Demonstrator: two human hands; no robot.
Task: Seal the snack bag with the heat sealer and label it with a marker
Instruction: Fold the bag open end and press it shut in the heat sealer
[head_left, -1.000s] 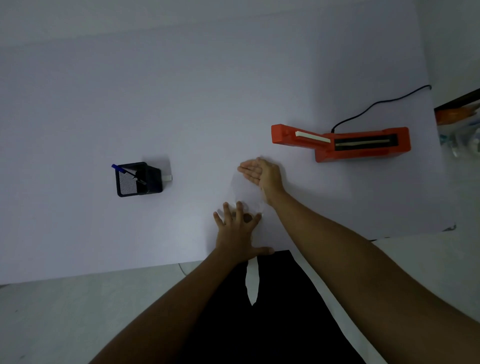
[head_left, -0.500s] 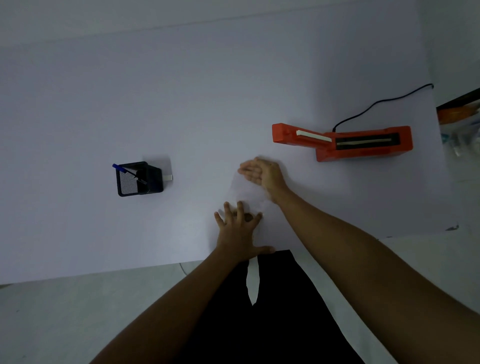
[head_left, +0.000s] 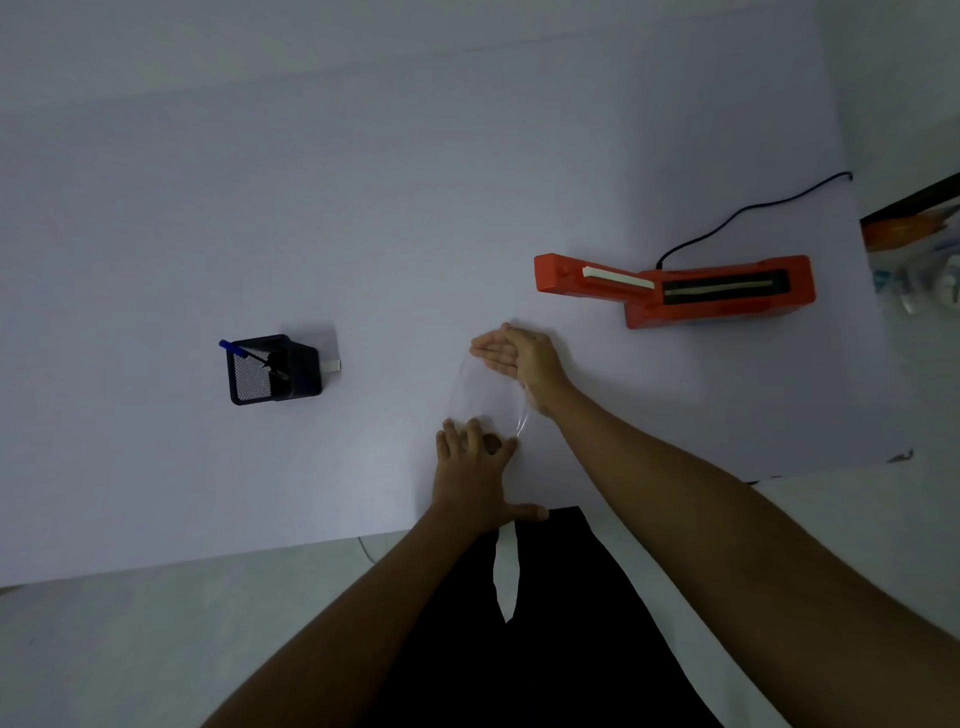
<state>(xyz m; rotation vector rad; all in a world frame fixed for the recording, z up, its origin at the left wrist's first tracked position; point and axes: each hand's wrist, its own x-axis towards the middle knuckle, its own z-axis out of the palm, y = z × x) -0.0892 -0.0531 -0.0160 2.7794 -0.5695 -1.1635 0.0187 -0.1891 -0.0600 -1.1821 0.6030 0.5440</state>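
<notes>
Clear plastic, barely visible against the pale table (head_left: 156, 260), marks the snack bag (head_left: 488, 395), which lies flat near the middle of the near edge, between the two hands. Its curved right rim catches a thin line of light; what it contains cannot be made out beyond a small dark patch at its near end. The left hand (head_left: 480, 478) is laid palm down on the near end of the bag, fingers spread and the thumb stretched out to the right along the table's near edge, so the bag is pressed to the surface rather than gripped. The right hand (head_left: 519, 358) is set at the far end of the bag, fingers straight and held together, pointing left, the hand turned onto its edge with the palm partly shown; nothing is pinched in it, and whether it rests on the plastic or just above it cannot be told. An orange heat sealer (head_left: 675, 291) is seen toward the right edge, well apart from the bag, its lever arm raised at the left end and the dark sealing strip exposed; a black cord (head_left: 753, 208) runs from it to the far right corner. Toward the left edge a black mesh pen holder (head_left: 272, 371) stands with a blue-capped marker (head_left: 244, 353) leaning inside. Black clothing (head_left: 545, 623) fills the space below the near edge.
</notes>
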